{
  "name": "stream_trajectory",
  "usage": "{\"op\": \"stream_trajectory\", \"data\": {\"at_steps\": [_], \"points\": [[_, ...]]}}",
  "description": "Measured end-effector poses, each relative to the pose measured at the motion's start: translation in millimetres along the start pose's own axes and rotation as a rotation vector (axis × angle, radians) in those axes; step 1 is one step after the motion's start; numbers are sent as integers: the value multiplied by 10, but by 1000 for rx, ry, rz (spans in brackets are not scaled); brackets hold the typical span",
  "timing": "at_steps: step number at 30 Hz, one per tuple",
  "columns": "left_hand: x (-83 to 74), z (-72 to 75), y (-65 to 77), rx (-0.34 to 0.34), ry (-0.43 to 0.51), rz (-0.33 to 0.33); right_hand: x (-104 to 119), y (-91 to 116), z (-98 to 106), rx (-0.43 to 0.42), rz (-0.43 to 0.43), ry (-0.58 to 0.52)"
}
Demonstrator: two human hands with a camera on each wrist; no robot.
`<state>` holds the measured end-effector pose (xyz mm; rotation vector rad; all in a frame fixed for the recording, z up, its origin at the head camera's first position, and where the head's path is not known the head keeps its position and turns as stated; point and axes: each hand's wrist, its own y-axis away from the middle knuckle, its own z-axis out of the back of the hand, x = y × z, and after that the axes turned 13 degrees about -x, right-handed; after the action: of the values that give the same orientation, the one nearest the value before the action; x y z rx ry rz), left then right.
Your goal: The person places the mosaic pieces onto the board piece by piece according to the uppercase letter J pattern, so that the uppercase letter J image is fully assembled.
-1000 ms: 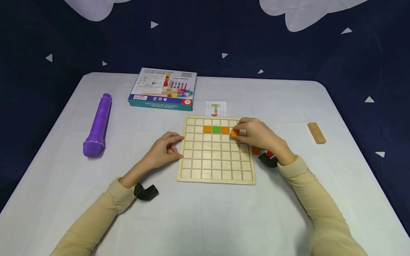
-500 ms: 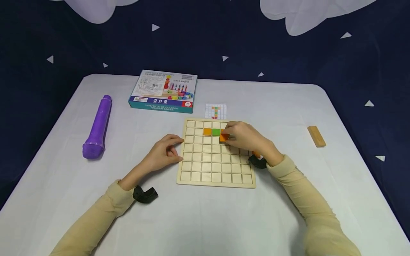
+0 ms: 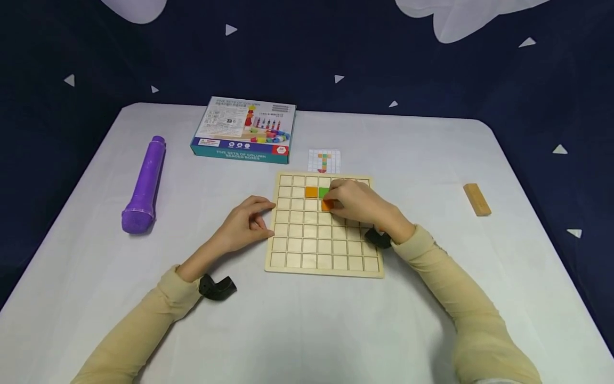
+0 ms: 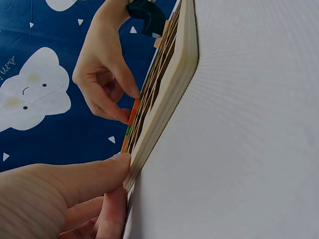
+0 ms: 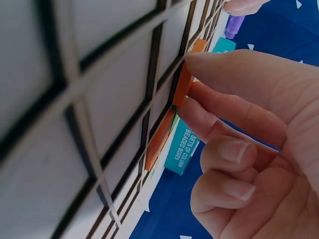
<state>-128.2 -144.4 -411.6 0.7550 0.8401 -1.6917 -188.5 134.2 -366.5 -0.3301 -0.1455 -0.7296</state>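
A light wooden grid board lies on the table. My right hand pinches a square orange tile between thumb and fingers, over the cell just below a green tile. The right wrist view shows the held orange tile close against the grid, beside the green tile. Left of the green one sits another orange tile; the row's right-hand part is hidden by my right hand. My left hand touches the board's left edge with thumb and index fingertips, set apart.
Behind the board lies a small pattern card. A boxed bead set is at the back, with a purple toy microphone to the left. A wooden block lies at the right. Black wrist mounts hang at both wrists.
My right hand has moved left across the board with the orange tile, from the right of the tile row to below the green tile. The left hand has stayed at the board's edge.
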Motion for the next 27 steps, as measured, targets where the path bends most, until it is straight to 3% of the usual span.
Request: {"op": "stream_trajectory", "data": {"at_steps": [27], "points": [[-36,4,8,-6,-34,-12,-11,23,-4,-56,-1,-50]]}}
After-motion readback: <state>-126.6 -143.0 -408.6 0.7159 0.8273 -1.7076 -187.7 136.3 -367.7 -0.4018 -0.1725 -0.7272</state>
